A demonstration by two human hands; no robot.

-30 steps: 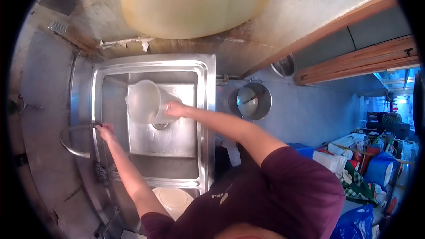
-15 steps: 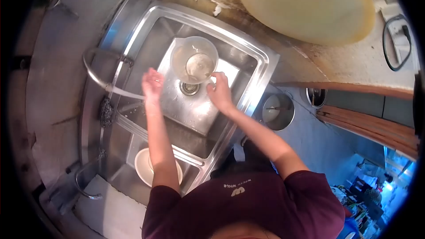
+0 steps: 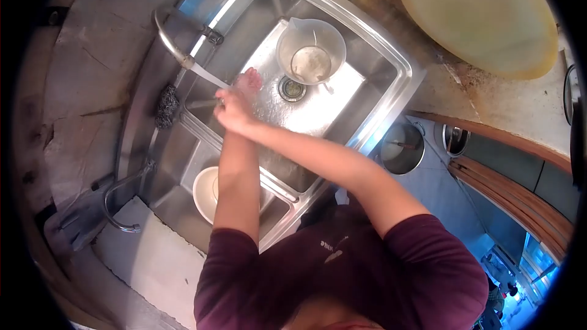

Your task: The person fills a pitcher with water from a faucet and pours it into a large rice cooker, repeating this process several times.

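Water streams from the curved faucet (image 3: 177,49) over my hands. My left hand (image 3: 249,80) reaches into the sink (image 3: 361,146), wet and blurred; its fingers are too smeared to read. Across my left wrist lies my right hand (image 3: 235,110), its fingers curled round it, with the stream meeting it. To the right of my hands, a translucent plastic jug (image 3: 310,49) with a spout and handle stands on the sink floor, some clear liquid apparently at its bottom. The drain (image 3: 291,89) shows beside the jug. Neither hand touches the jug.
A pale bowl (image 3: 206,195) sits in the second basin, partly behind my left arm. A steel-wool scrubber (image 3: 166,107) lies on the sink's back ledge, and a second faucet (image 3: 125,223) is at lower left. A large round yellowish board (image 3: 483,18) rests at upper right; a metal pot (image 3: 402,150) is below.
My right hand has left the jug's side and moved left onto my left wrist, under the water stream. The jug remains in the sink. The camera view has shifted.
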